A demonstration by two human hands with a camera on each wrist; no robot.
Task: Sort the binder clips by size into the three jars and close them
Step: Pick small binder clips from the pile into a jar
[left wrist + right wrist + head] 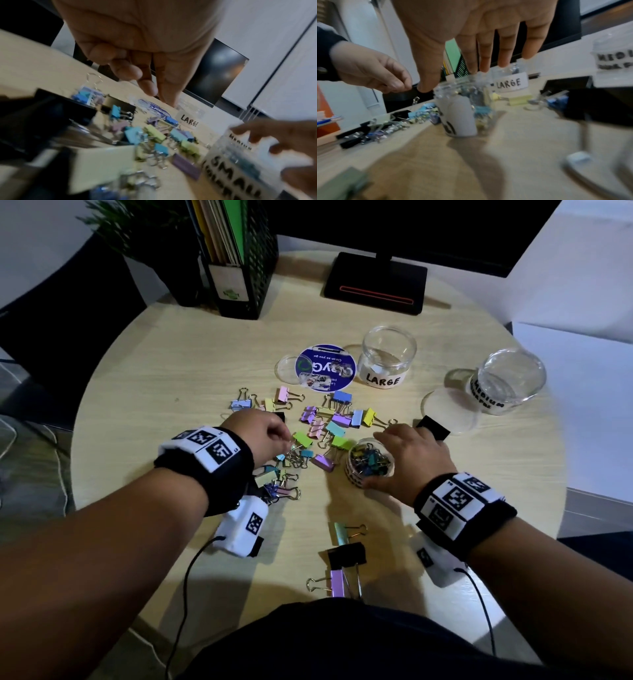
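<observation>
Right hand (411, 455): fingers spread wide and straight over the SMALL jar (370, 462), thumb at its near wall, fingertips at the far rim. The jar stands upright on the bench (171, 364), lid off, already holding small clips. Whether the fingers touch the glass cannot be told; the wrist view is blurred.

Left hand (263, 433): fingers curled narrow, thumb against forefinger, above the loose clips (322, 422) that lie ahead of and under its fingertips. Whether a clip is pinched cannot be told.

LARGE jar (387, 359) and MEDIUM jar (507, 381) stand beyond the right fingertips, both open and apparently empty. Clear lids (448, 412) lie beside them.

Step in hand, as judged: gathering small clips into the SMALL jar. To do it well, steady the jar at its wall, leaving the mouth free. Take each small clip by its body, not the wire handles, which snag on neighbours. Release it low over the mouth.

The head view alone shows all three jars, the lids and further clips near the body. The left wrist view alone reads the SMALL label (238, 174). The right wrist view shows the thumb beside the jar rim.
</observation>
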